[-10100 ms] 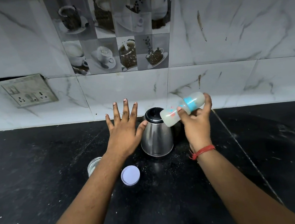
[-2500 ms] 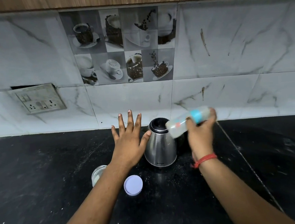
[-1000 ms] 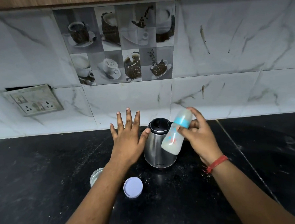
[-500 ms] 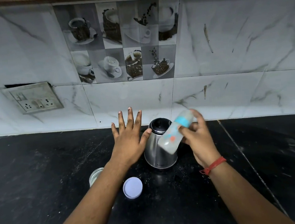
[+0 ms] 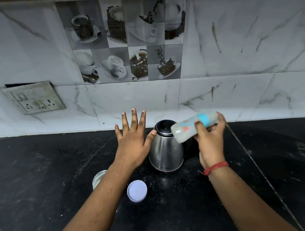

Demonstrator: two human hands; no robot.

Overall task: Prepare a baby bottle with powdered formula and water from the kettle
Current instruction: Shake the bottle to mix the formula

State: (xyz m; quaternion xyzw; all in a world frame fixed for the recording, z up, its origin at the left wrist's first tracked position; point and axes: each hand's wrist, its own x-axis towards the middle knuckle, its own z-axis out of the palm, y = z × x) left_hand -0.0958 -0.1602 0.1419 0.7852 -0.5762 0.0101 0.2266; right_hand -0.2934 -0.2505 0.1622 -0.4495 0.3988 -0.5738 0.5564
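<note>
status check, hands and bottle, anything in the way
Left hand open, empty, beside kettle. Right hand gripping baby bottle, tilted near sideways, milky inside. Loose lid and open jar on counter, clear of hands.

Hidden, cropped and blurred parts at the counter

The baby bottle [image 5: 189, 129] is smeared by motion, so its markings are unreadable and its teat end is covered by the right hand [image 5: 211, 140]; the bottle also hides part of the kettle [image 5: 166, 150] rim, and the kettle's handle is out of sight; the left forearm covers most of the glass jar [image 5: 98, 178], so its contents cannot be told; both forearms are cut off by the bottom edge; the brand mark low on the kettle is too small to read.
</note>
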